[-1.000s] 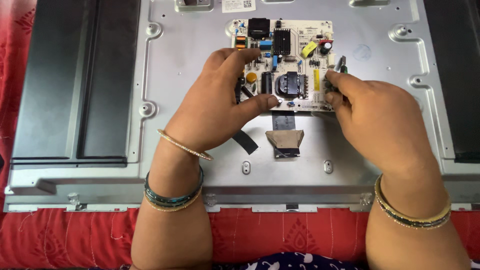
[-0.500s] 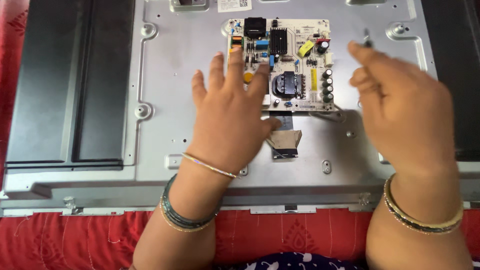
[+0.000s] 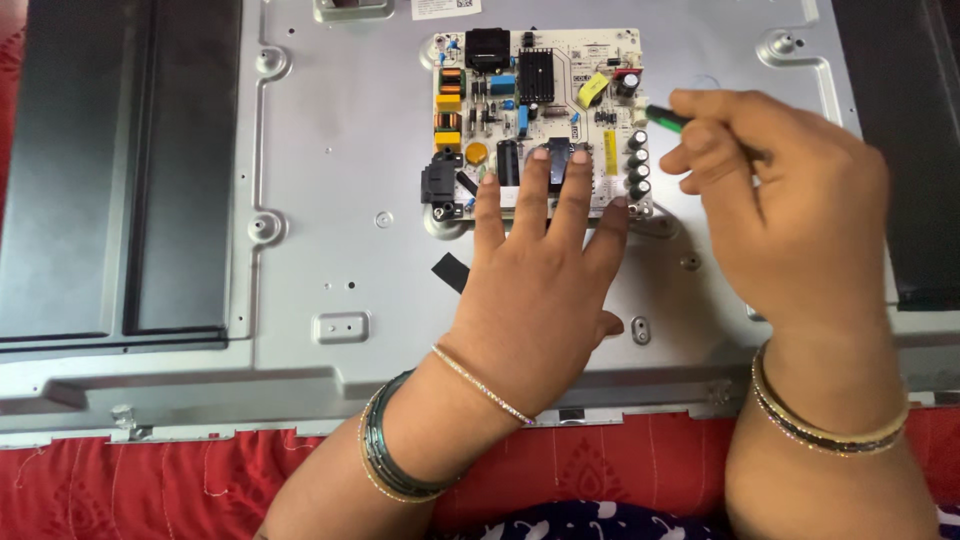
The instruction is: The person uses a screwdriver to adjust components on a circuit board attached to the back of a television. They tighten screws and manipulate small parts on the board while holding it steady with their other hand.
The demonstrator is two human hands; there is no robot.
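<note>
A white circuit board (image 3: 540, 75) crowded with capacitors, coils and a black heat sink is mounted on a grey metal back panel (image 3: 340, 180). My left hand (image 3: 545, 280) lies flat with fingers spread, its fingertips pressing the board's lower edge. My right hand (image 3: 790, 215) hovers just right of the board, fingers closed around a thin tool with a green handle (image 3: 665, 118). The tool's tip points at the board's right edge, near a row of black capacitors (image 3: 637, 165). Both wrists wear bangles.
Black plastic covers flank the metal panel at the left (image 3: 120, 170) and right (image 3: 900, 130). A strip of black tape (image 3: 452, 272) sticks to the panel beside my left hand. A red patterned cloth (image 3: 150, 490) lies under the panel's near edge.
My left hand has spread flat and slid up onto the board's lower edge. My right hand swung out to the right, then came back down toward the board's right side with the tool.
</note>
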